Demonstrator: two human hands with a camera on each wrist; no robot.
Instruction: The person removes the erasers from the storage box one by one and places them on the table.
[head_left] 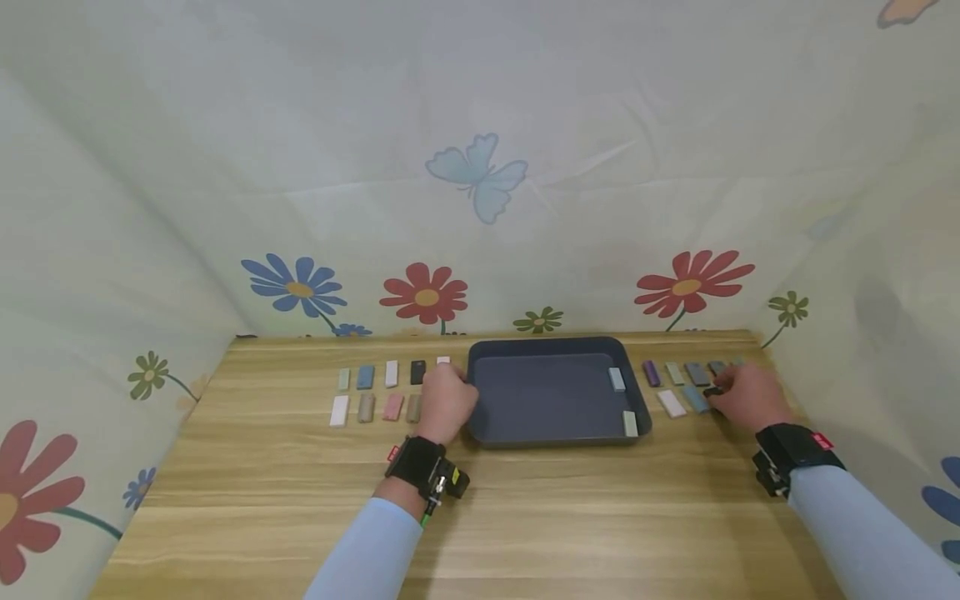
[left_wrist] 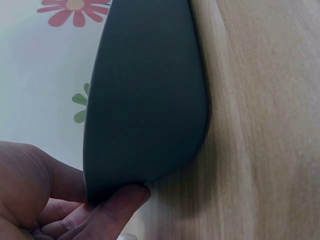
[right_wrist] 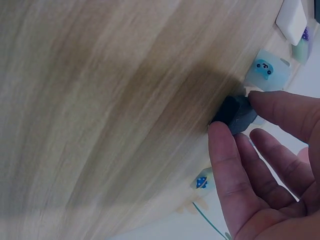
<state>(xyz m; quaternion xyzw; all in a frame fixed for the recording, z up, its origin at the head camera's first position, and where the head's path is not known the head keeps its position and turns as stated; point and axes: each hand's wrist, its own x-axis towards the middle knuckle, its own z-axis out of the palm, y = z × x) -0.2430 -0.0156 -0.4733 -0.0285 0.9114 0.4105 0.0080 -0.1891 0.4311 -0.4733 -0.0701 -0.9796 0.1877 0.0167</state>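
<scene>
My left hand (head_left: 446, 404) is at the left end of a dark grey rectangular tray (head_left: 543, 400). In the left wrist view its thumb and fingers pinch the tray's wall (left_wrist: 145, 100) near a corner. Over on the right, my right hand (head_left: 752, 398) pinches a small dark block (right_wrist: 235, 114) between thumb and fingertip, at the tabletop. Beside that block lies a pale blue block (right_wrist: 267, 70) with a small animal face on it. Inside the tray are a light blue block (head_left: 617, 379) and a pale green block (head_left: 630, 424), both toward its right end.
Left of the tray, several small blocks stand in two rows, among them a pink block (head_left: 393, 407) and a blue block (head_left: 365, 377). To its right lie a purple block (head_left: 651, 373), a white block (head_left: 671, 403) and others. A flowered curtain (head_left: 570, 250) borders the wooden table (head_left: 555, 517).
</scene>
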